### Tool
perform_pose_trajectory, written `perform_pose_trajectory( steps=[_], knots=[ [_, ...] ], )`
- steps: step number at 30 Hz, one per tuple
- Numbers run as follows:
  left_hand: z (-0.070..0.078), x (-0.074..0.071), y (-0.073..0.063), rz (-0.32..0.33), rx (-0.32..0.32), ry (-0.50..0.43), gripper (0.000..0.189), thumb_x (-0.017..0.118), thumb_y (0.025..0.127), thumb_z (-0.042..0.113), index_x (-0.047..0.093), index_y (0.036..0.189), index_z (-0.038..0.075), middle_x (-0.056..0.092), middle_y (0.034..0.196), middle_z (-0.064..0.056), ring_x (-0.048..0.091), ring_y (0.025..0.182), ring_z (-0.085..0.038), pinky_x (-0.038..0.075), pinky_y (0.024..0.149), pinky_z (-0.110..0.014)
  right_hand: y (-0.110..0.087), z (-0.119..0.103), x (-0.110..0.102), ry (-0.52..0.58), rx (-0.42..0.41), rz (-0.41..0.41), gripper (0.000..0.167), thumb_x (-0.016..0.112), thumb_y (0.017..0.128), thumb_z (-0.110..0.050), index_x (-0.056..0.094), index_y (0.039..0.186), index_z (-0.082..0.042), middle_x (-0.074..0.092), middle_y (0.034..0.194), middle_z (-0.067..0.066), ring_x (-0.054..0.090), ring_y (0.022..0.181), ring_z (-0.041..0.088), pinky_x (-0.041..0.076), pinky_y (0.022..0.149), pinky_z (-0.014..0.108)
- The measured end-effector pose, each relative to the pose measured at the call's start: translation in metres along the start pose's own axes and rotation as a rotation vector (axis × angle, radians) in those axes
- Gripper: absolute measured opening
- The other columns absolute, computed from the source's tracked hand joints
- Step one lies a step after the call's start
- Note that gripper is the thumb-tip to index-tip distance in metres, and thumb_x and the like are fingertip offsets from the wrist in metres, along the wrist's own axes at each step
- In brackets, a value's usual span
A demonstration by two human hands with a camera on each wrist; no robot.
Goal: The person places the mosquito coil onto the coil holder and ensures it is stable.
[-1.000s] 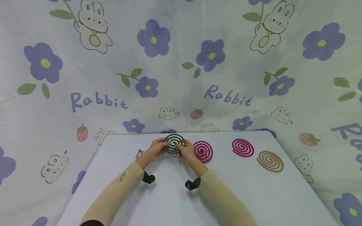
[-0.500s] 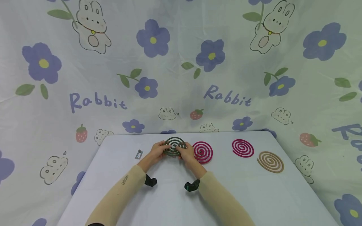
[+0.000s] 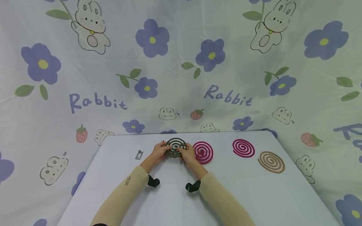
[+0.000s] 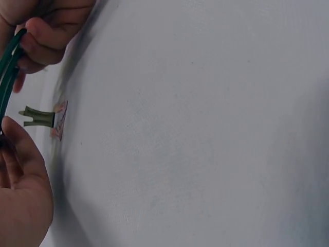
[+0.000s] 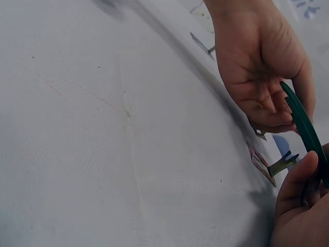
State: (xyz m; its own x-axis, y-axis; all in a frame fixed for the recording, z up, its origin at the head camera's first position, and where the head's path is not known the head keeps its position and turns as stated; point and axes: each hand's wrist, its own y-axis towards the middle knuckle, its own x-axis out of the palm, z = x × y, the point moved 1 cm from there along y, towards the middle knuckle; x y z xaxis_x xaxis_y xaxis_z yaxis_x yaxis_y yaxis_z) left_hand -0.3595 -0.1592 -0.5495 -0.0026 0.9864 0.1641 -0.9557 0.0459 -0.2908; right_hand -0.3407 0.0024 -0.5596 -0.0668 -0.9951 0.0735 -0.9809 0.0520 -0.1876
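Note:
A dark green mosquito coil (image 3: 176, 147) is held flat above the table between both hands. My left hand (image 3: 158, 152) grips its left edge and my right hand (image 3: 188, 153) its right edge, thumbs on top. Edge-on, the green coil (image 5: 306, 128) looks like a thin curved strip in the right wrist view. Below it stands a small pronged piece (image 4: 41, 117) with a pinkish base, apart from the coil; the right wrist view shows this pronged piece (image 5: 281, 163) too. A small metal coil stand (image 3: 139, 154) lies left of the left hand.
A magenta coil (image 3: 208, 153) with a dark spot at its centre lies right beside the right hand. Farther right are another magenta coil (image 3: 243, 148) and a tan coil (image 3: 271, 162). The white table (image 3: 169, 201) ends at a patterned curtain (image 3: 181, 69).
Both hands have lowered slightly toward me with the green coil, and the left forearm has shifted right. The metal stand at left is now fully uncovered. The other coils stay put.

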Motion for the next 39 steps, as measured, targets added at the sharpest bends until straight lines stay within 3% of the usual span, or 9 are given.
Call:
perform_pose_trajectory(
  steps=[10,39],
  knots=[
    [-0.006,0.002,0.005,0.023,0.004,0.041,0.035,0.072,0.087,0.008,0.059,0.117,-0.003,0.064,0.104,-0.010,0.065,0.083,-0.016,0.055,0.067,-0.027,-0.002,0.001,-0.004,0.001,-0.037,-0.032,0.032,0.071,0.088,-0.012,0.058,0.115,0.001,0.065,0.089,0.010,0.051,0.045,0.010,0.047,0.042,0.022],
    [-0.012,-0.001,0.006,0.030,0.041,0.068,0.039,0.074,0.086,0.009,0.057,0.118,-0.006,0.065,0.101,-0.008,0.064,0.082,-0.014,0.054,0.067,-0.025,0.002,0.011,0.000,-0.036,-0.048,-0.019,0.031,0.072,0.087,-0.014,0.059,0.112,-0.001,0.065,0.093,0.011,0.050,0.046,0.010,0.046,0.042,0.022]
  ],
)
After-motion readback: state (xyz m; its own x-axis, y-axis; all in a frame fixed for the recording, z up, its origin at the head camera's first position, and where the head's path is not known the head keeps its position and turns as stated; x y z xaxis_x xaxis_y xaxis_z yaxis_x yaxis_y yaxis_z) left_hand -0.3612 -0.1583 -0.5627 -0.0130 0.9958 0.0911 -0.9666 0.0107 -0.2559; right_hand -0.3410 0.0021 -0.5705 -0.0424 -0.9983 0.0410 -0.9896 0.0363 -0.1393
